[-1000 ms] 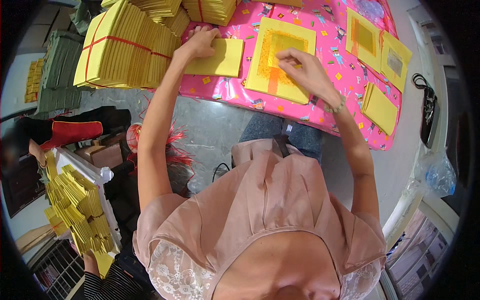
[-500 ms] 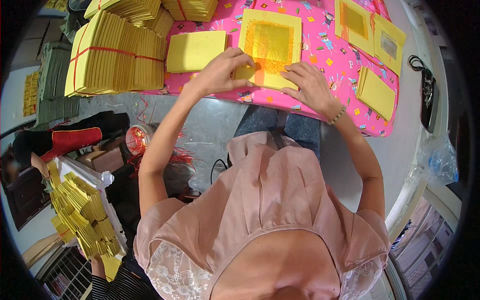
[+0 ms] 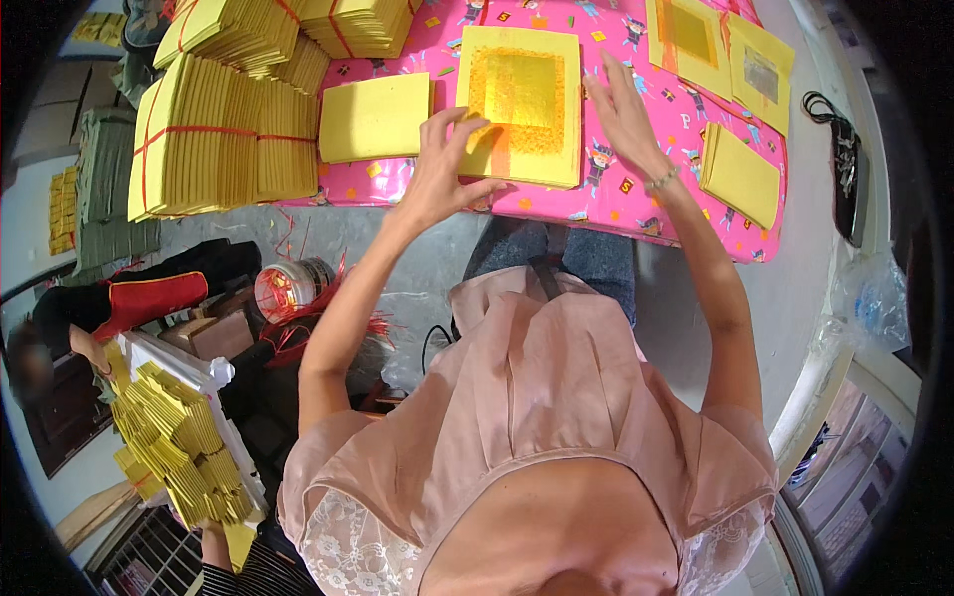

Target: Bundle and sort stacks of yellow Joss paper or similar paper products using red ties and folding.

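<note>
In front of me on the table lies a stack of yellow paper sheets (image 3: 561, 169), its top sheet bearing a gold foil square with an orange printed border. My left hand (image 3: 437, 169) is at the stack's lower left corner, thumb and fingers apart, fingertips at or just over the edge. My right hand (image 3: 628, 124) hovers or rests just past the right edge, fingers stretched out and holding nothing. A plain yellow folded bundle (image 3: 373, 117) lies left of the stack. Another folded yellow bundle (image 3: 738, 177) lies to the right, beyond my right wrist.
Tall yellow paper bundles (image 3: 199, 139) tied with red string stand at the table's left. Foil-marked sheets (image 3: 760, 74) lie at the far right on the pink patterned tablecloth (image 3: 666, 214). A bucket (image 3: 288, 288) with red strings stands on the floor. Another person's hands touch yellow bundles (image 3: 184, 437) at lower left.
My right hand has come off the stack's near right corner and moved up and right, its fingers straightening. My left hand has shifted left and down, its fingers still apart. The view has shifted slightly.
</note>
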`<state>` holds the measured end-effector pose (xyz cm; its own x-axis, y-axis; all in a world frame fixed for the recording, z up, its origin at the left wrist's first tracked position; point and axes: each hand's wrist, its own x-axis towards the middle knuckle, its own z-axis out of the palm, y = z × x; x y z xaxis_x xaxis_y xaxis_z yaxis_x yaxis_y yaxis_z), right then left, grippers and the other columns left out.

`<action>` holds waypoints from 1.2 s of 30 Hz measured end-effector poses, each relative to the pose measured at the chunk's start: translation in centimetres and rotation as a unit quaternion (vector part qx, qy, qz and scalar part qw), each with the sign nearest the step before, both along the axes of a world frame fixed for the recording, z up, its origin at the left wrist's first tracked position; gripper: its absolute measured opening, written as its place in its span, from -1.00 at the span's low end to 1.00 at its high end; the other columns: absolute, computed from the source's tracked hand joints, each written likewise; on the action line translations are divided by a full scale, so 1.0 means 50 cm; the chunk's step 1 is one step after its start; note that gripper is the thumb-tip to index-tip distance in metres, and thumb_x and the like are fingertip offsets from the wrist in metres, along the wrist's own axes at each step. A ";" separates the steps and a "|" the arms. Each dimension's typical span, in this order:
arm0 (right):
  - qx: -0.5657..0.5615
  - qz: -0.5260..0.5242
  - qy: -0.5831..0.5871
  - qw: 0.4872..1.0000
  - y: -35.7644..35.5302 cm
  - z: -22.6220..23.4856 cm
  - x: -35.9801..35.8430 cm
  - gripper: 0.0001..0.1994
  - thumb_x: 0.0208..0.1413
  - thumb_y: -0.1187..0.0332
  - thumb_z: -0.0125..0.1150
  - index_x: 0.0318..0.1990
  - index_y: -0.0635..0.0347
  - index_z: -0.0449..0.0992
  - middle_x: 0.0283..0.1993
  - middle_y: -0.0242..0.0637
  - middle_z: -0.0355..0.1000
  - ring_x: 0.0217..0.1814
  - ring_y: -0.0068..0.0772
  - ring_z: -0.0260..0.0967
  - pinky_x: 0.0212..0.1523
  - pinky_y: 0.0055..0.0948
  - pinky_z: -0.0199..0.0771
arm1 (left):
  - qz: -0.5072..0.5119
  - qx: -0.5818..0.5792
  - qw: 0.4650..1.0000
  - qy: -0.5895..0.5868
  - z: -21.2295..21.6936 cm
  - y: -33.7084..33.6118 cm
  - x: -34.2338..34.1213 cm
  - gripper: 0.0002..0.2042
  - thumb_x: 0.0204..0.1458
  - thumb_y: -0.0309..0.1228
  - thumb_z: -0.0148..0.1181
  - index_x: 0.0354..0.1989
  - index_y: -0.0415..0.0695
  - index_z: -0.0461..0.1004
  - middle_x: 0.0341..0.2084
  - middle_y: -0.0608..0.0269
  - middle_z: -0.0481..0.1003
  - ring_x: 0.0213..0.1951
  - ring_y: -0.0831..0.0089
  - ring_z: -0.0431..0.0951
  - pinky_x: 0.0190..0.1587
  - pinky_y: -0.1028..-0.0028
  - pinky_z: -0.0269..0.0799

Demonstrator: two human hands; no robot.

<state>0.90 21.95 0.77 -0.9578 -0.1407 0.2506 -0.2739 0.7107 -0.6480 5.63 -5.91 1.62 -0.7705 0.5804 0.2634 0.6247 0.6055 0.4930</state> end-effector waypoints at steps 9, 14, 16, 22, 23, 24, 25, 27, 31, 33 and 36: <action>-0.159 -0.035 -0.109 0.981 -0.104 -0.072 0.044 -0.21 0.33 -0.04 -0.33 0.36 0.52 -0.39 0.46 0.25 -0.41 0.54 0.11 -0.59 0.47 -0.10 -0.51 | 0.147 0.124 0.978 -0.080 -0.052 0.029 0.022 -0.01 -0.31 -0.20 0.54 0.30 -0.22 0.04 0.24 -0.11 0.12 0.28 0.00 0.13 0.29 0.18 0.14; -0.148 -0.039 -0.086 0.985 -0.104 -0.079 0.043 -0.22 0.33 -0.02 -0.32 0.35 0.54 -0.37 0.45 0.28 -0.39 0.53 0.13 -0.55 0.46 -0.08 -0.46 | 0.143 0.128 0.976 -0.101 -0.051 0.025 0.021 -0.02 -0.33 -0.20 0.54 0.29 -0.20 0.05 0.24 -0.12 0.12 0.30 0.00 0.12 0.29 0.16 0.13; -0.148 -0.052 -0.078 0.985 -0.095 -0.073 0.030 -0.25 0.32 -0.02 -0.28 0.35 0.53 -0.23 0.44 0.25 -0.29 0.51 0.17 -0.41 0.45 -0.08 -0.37 | 0.149 0.121 0.976 -0.104 -0.048 0.023 0.023 -0.02 -0.34 -0.20 0.54 0.29 -0.18 0.06 0.24 -0.13 0.12 0.30 0.00 0.11 0.29 0.15 0.13; 0.069 -0.012 0.066 0.995 -0.057 -0.045 -0.129 -0.36 0.32 -0.05 -0.31 0.35 0.27 0.03 0.40 0.03 0.00 0.49 0.05 -0.19 0.43 -0.01 -0.32 | 0.141 0.119 0.977 -0.105 -0.039 0.024 0.026 -0.01 -0.34 -0.19 0.54 0.30 -0.15 0.06 0.26 -0.18 0.07 0.32 -0.03 0.07 0.29 0.13 0.12; 0.069 -0.015 0.066 0.995 -0.046 -0.063 -0.160 -0.36 0.32 -0.05 -0.31 0.35 0.27 0.03 0.40 0.03 0.00 0.49 0.05 -0.19 0.43 -0.01 -0.32 | 0.139 0.120 0.977 -0.110 -0.041 0.027 0.024 -0.01 -0.34 -0.20 0.54 0.30 -0.15 0.05 0.26 -0.18 0.05 0.33 -0.04 0.06 0.29 0.12 0.13; 0.137 -0.003 0.068 0.988 -0.038 -0.077 -0.185 -0.39 0.32 -0.05 -0.31 0.34 0.21 0.08 0.34 0.00 0.09 0.44 0.01 -0.09 0.41 0.05 -0.30 | 0.136 0.120 0.977 -0.114 -0.041 0.029 0.022 -0.01 -0.34 -0.20 0.54 0.30 -0.15 0.05 0.27 -0.19 0.04 0.33 -0.04 0.05 0.29 0.12 0.13; 0.204 0.008 0.070 0.977 -0.027 -0.093 -0.199 -0.42 0.32 -0.05 -0.31 0.32 0.16 0.13 0.28 -0.03 0.18 0.40 -0.03 0.00 0.39 0.10 -0.27 | 0.133 0.121 0.977 -0.114 -0.041 0.033 0.019 -0.01 -0.34 -0.20 0.54 0.30 -0.15 0.05 0.27 -0.19 0.04 0.33 -0.04 0.05 0.29 0.12 0.13; 0.193 0.046 0.032 0.980 -0.060 -0.060 -0.189 -0.47 0.32 -0.01 -0.27 0.25 0.19 0.22 0.24 -0.05 0.22 0.35 -0.07 0.07 0.36 0.12 -0.22 | 0.142 0.116 0.976 -0.115 -0.047 0.021 0.027 -0.01 -0.33 -0.21 0.54 0.31 -0.13 0.04 0.28 -0.18 0.03 0.33 -0.04 0.04 0.28 0.11 0.14; 0.186 0.054 0.033 0.981 -0.059 -0.057 -0.187 -0.49 0.34 -0.02 -0.35 0.16 0.15 0.31 0.11 -0.13 0.31 0.24 -0.18 0.22 0.35 0.14 -0.22 | 0.136 0.114 0.978 -0.114 -0.041 0.022 0.027 -0.03 -0.31 -0.22 0.53 0.32 -0.10 0.05 0.28 -0.18 0.02 0.34 -0.03 0.04 0.28 0.10 0.14; 0.180 0.055 0.043 0.981 -0.049 -0.061 -0.193 -0.52 0.33 0.00 -0.30 0.15 0.15 0.33 0.08 -0.14 0.32 0.21 -0.17 0.23 0.32 0.09 -0.14 | 0.128 0.114 0.976 -0.131 -0.040 0.025 0.023 -0.03 -0.32 -0.29 0.53 0.31 -0.09 0.04 0.29 -0.19 -0.07 0.33 -0.10 0.00 0.29 0.11 0.14; 0.162 0.054 0.039 0.984 -0.042 -0.048 -0.183 -0.50 0.28 0.03 -0.19 0.19 0.22 0.27 0.20 -0.01 0.21 0.30 -0.01 0.08 0.34 0.04 -0.12 | 0.127 0.113 0.977 -0.126 -0.041 0.025 0.026 -0.06 -0.31 -0.28 0.53 0.30 -0.08 0.08 0.29 -0.19 -0.08 0.33 -0.10 -0.01 0.30 0.11 0.13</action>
<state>-8.26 19.86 -1.65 -0.9125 -0.3250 0.2487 -0.3990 0.8412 -0.3650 6.91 -4.64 -0.42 -0.9394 0.3098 0.1466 0.3095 0.5832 0.7511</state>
